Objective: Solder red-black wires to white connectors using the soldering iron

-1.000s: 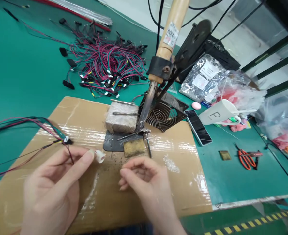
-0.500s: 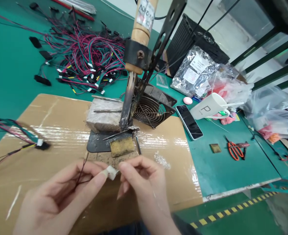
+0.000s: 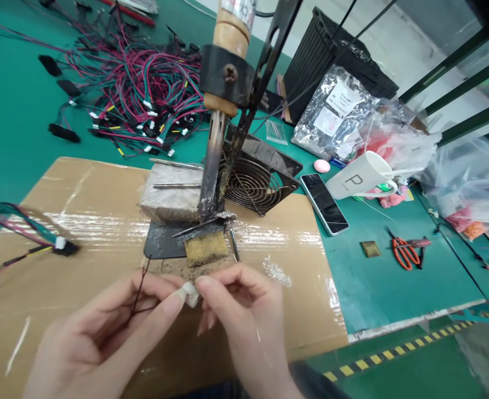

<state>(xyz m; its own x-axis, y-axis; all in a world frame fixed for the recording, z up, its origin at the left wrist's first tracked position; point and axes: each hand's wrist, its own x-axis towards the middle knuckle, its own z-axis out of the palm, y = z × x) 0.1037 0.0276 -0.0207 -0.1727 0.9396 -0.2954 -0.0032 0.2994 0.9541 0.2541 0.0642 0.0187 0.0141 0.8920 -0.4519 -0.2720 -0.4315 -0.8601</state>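
Note:
My left hand (image 3: 115, 332) pinches a small white connector (image 3: 191, 295) between thumb and forefinger, and a thin dark wire (image 3: 139, 282) runs out through its fingers. My right hand (image 3: 244, 316) is closed at the fingertips right beside the connector; whatever those fingertips hold is too small to make out. Just beyond the hands lies a yellow-brown sponge (image 3: 206, 249) on a dark plate (image 3: 163, 242). Above it a soldering iron (image 3: 213, 160) hangs tip-down in a black clamp (image 3: 227, 75), close to a wrapped block (image 3: 171, 194).
Cardboard (image 3: 82, 205) covers the bench under the hands. A fan (image 3: 255, 180) stands behind the iron. Rightward are a phone (image 3: 325, 203), a white mug (image 3: 360, 176) and orange-handled cutters (image 3: 405, 253). A cable pile (image 3: 140, 94) lies back left, a wired connector (image 3: 65, 245) at left.
The view has shifted slightly, so the iron and cable pile appear further left and the phone and mug further right. My right fingertips are a little closer to the connector.

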